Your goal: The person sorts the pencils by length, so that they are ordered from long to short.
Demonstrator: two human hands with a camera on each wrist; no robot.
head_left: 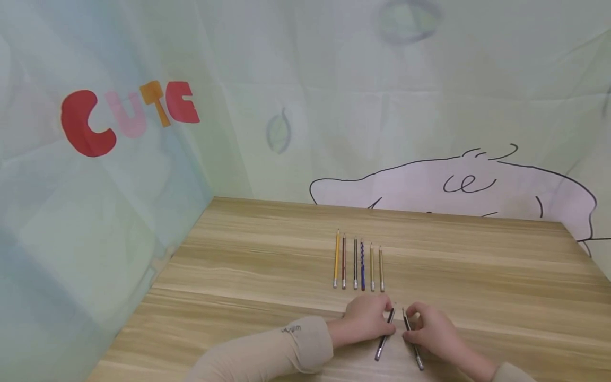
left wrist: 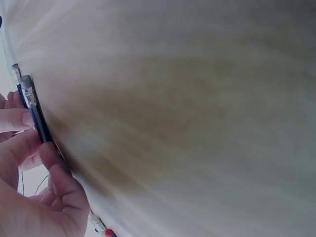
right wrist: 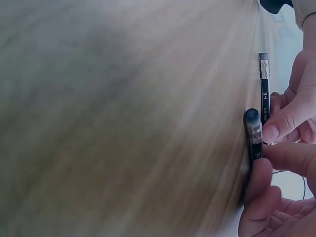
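Two black pencils with silver ferrules lie near the table's front, eraser ends toward me. My left hand [head_left: 366, 318] pinches the left black pencil [head_left: 384, 335] between thumb and fingers. The right black pencil [head_left: 412, 337] is pinched by my right hand [head_left: 433, 330]. The tips lean toward each other, with a small gap between the pencils. In the left wrist view, the left hand's pencil [left wrist: 37, 108] shows its dark eraser. The right wrist view shows the right hand's pencil [right wrist: 254, 136] close up, and "HB" lettering on the other pencil [right wrist: 265, 89].
Beyond the hands, several pencils stand in a side-by-side row, tips away from me: a yellow pencil [head_left: 336, 260], a dark red pencil [head_left: 343, 262], a black one [head_left: 355, 263], a blue patterned one [head_left: 363, 268] and gold-coloured ones [head_left: 372, 268]. Printed cloth [head_left: 258, 101] borders the wooden table [head_left: 238, 254].
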